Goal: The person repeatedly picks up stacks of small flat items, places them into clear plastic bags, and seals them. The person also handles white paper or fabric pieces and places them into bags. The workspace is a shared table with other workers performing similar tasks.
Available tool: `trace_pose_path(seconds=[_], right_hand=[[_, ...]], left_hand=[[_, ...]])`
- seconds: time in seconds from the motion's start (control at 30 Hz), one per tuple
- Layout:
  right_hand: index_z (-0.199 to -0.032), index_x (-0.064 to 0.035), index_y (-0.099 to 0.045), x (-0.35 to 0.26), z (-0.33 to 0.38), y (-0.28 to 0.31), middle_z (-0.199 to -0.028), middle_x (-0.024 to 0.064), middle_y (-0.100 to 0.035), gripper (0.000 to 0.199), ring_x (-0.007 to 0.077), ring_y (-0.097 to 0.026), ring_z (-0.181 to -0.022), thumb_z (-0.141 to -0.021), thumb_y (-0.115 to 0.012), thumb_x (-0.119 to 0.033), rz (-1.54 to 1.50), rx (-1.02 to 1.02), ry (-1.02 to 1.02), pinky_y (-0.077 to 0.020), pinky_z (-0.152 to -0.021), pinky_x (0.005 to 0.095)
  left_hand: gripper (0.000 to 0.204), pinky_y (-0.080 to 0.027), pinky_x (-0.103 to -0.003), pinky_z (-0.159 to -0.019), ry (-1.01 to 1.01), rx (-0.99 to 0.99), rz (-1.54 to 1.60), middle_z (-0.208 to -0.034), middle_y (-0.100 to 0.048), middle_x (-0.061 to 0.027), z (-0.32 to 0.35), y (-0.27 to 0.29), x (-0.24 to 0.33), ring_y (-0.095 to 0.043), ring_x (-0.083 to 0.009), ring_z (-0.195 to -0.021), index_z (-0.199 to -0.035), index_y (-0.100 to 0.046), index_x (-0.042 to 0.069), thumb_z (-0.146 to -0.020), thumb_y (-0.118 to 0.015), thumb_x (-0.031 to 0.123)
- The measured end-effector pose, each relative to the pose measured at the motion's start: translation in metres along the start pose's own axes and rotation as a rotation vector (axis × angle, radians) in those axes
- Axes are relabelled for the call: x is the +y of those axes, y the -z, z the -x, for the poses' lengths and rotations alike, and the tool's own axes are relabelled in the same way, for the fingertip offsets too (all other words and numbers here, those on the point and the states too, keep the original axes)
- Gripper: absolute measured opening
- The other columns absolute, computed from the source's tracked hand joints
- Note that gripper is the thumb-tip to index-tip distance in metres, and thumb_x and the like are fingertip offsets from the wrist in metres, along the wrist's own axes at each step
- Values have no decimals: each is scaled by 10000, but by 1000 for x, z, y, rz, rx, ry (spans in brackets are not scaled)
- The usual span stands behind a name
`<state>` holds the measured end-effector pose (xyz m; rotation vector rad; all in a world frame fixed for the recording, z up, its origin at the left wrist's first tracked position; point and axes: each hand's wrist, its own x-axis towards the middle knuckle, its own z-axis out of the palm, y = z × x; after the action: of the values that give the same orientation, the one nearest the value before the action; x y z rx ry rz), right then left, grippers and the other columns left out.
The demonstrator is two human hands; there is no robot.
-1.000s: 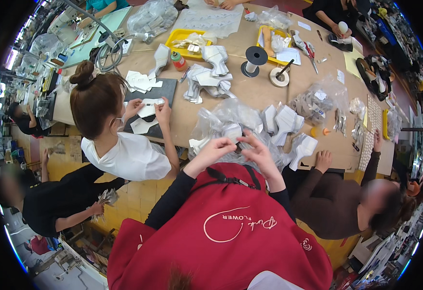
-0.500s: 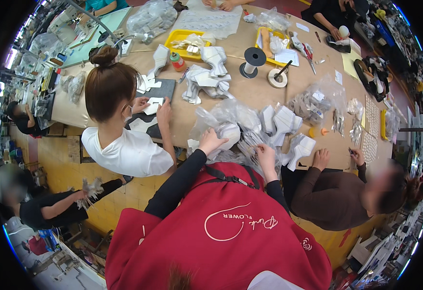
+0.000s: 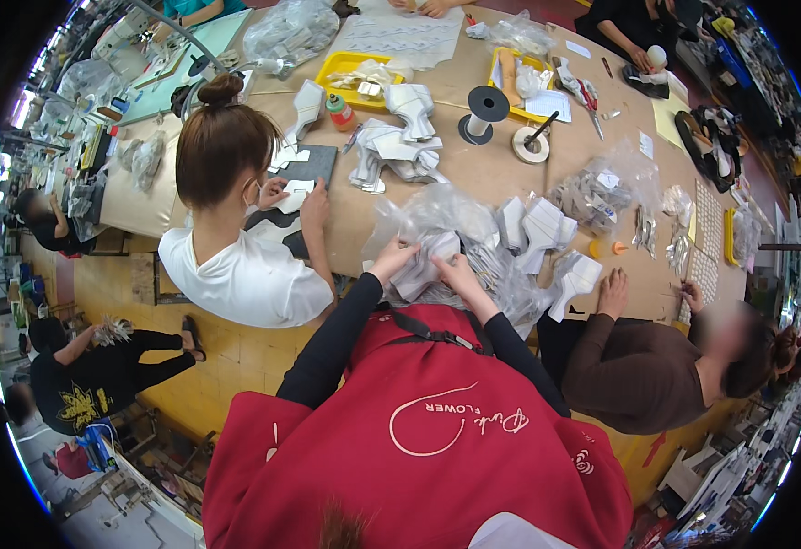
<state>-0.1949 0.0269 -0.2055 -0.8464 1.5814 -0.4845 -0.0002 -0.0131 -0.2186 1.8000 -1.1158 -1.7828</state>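
At the table's near edge, both my hands are at a stack of pale grey-white cut pieces (image 3: 430,256) in front of a clear plastic bag (image 3: 414,215). My left hand (image 3: 393,260) grips its left side, with thumb and fingers closed. My right hand (image 3: 457,276) pinches its right side. A bundle of thin grey cut pieces (image 3: 490,258) lies in plastic just right of my right hand. Farther right, stacked white shaped pieces (image 3: 547,227) stand on the table, with another white stack (image 3: 572,282) nearer to me.
On my left a person in white (image 3: 240,247) handles white pieces on a dark board (image 3: 313,165); on my right sits a person in brown (image 3: 638,366). Beyond are a yellow tray (image 3: 332,69), a black spool (image 3: 485,110), a tape roll (image 3: 530,146) and scissors (image 3: 591,101).
My right hand has moved left from the thin grey pieces to the stack at my left hand. My left hand has shifted slightly left. The person at lower left has walked on.
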Motion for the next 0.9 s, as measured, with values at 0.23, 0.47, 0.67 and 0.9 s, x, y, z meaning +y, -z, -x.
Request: trace_pose_path(seconds=[0.23,0.47,0.67,0.9], right_hand=[[-1267,153,-391,-27,0,-4,-1091,358,-600,953,432,-599,-1076,-772,-627,-626,388,164,28,-464,-916,435],[-1273,108,-450,-30,1,8,-1162,326,-595,879,439,-574,-1119,-774,-633,-592,294,143,59,-439,-949,440],[-1307,87,-448,-13,-9,11,-1188,292,-598,878,403,-578,-1130,-765,-653,-573,146,77,92,-437,-956,410],[-1291,74,-481,-12,-5,15,-1185,277,-607,888,382,-594,-1116,-727,-690,-578,105,27,76,-454,-937,393]], left_hand=[[920,-464,-394,-942,-191,105,-419,-1165,-617,-233,23,-14,11,-598,-351,-1091,-1234,-536,-46,-596,-783,568],[923,-450,-405,-958,-170,166,-512,-1238,-568,-248,33,-21,22,-559,-347,-1151,-1242,-530,-42,-628,-758,609],[867,-457,-429,-932,-173,152,-532,-1175,-605,-259,34,-21,23,-587,-381,-1095,-1238,-525,-40,-681,-727,593],[758,-469,-427,-902,-193,172,-441,-1115,-638,-262,33,-21,18,-611,-387,-1052,-1205,-560,-23,-724,-697,547]])
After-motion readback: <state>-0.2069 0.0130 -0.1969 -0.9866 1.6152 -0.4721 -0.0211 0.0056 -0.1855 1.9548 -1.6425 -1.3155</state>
